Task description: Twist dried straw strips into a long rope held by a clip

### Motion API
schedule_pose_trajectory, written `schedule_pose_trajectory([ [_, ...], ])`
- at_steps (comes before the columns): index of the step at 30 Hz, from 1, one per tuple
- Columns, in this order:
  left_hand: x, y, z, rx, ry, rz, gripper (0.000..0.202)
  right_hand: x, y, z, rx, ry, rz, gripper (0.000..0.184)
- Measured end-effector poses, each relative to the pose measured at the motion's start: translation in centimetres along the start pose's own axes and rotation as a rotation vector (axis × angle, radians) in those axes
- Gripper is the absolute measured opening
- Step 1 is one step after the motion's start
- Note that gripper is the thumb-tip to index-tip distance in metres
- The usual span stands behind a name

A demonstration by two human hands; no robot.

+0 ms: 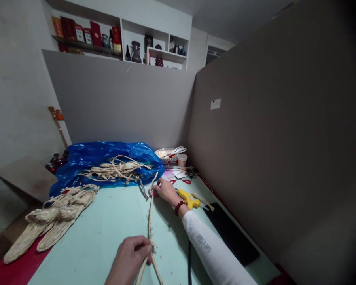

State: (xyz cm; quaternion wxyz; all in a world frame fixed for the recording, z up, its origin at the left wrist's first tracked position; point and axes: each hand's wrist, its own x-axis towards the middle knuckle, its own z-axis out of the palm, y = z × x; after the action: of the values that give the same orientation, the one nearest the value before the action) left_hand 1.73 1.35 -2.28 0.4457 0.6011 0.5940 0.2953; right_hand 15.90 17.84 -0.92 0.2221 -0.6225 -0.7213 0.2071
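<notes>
A twisted straw rope (150,221) lies stretched along the pale green table (106,225). My left hand (130,259) pinches its near end, where loose strands split apart below the fingers. Farther out, my right hand (165,190), in a white sleeve with a red bead bracelet, is closed on the rope's far end. The rope runs nearly straight between the two hands.
A blue plastic bag (86,158) with loose straw strips (115,171) lies at the back. Woven straw sandals (52,221) rest at the left. A yellow glue gun (190,199), red scissors (180,181), a cup (182,159) and a black slab (231,233) sit by the grey partition (269,138).
</notes>
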Motion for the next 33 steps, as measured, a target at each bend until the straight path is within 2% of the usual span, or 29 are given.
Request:
schedule_pose_trajectory([
  [4,0.1,-0.2,0.1,-0.014,-0.003,-0.014,0.023,0.4,0.0,0.2,0.020,-0.011,-0.044,0.013],
  [10,0.6,-1.1,0.1,-0.080,0.002,-0.014,0.021,-0.2,0.8,0.0,0.116,-0.042,-0.131,0.011],
  [15,0.7,-1.0,-0.4,-0.118,0.022,-0.019,0.022,-0.2,1.5,-0.1,0.267,-0.104,-0.174,0.005],
  [18,0.6,-0.7,-1.7,-0.118,0.036,-0.012,0.023,0.1,1.5,0.0,0.304,-0.079,-0.171,0.009],
  [21,0.8,-0.7,-3.8,-0.085,0.077,-0.013,0.028,0.5,1.6,0.3,0.309,-0.049,-0.166,0.010],
  [26,2.2,-0.7,-7.0,0.078,0.205,0.043,0.029,0.9,2.2,0.9,0.326,-0.029,-0.141,0.003],
  [33,3.9,0.3,-8.1,0.183,0.281,0.071,0.027,0.7,2.1,1.0,0.334,-0.059,-0.121,0.019],
])
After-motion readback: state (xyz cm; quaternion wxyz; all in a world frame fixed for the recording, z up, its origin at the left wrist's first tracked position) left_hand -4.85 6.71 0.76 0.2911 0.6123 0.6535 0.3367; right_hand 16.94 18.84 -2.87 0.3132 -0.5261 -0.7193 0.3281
